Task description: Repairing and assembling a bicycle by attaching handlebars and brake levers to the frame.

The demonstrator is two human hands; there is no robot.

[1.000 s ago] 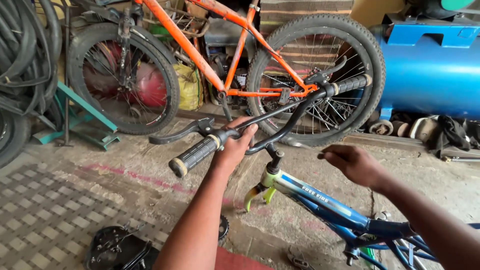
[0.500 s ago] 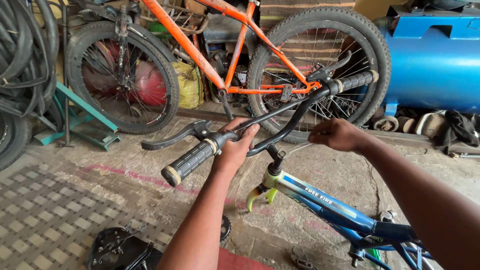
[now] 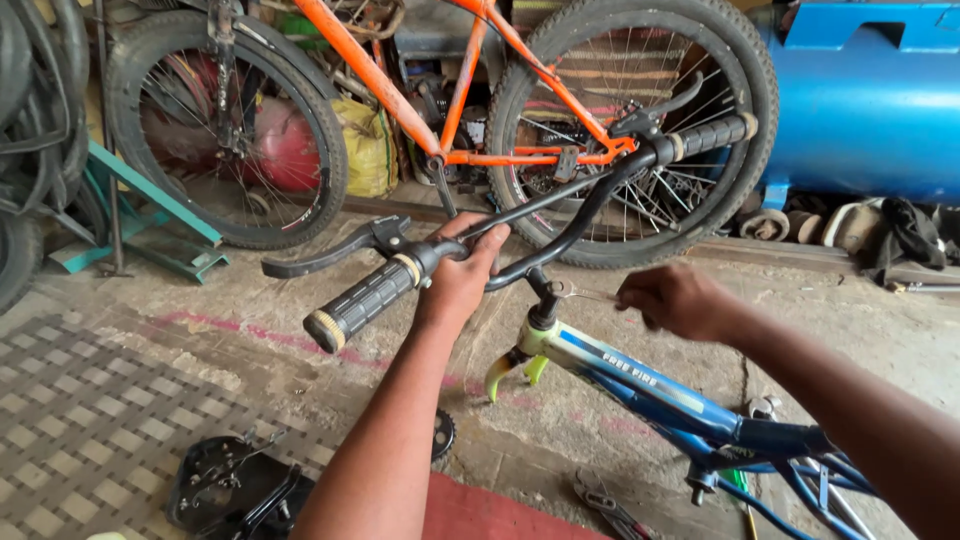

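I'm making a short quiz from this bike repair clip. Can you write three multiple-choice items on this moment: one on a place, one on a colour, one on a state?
1. Where does the left hand grip?
A. The black handlebar, beside the ribbed grip
B. The saddle
C. The blue tank

2. What colour is the frame of the bicycle standing at the back?
A. Green
B. Orange
C. White

3. How is the right hand occupied?
A. Hanging free at the side
B. Flat on the floor
C. Closed on a slim metal wrench set at the stem of the blue bicycle

Answers:
1 A: its fingers wrap the bar just inside the grip and brake lever.
2 B: the tubes between its two wheels are orange.
3 C: the wrench head sits at the stem top, its handle running into the fist.
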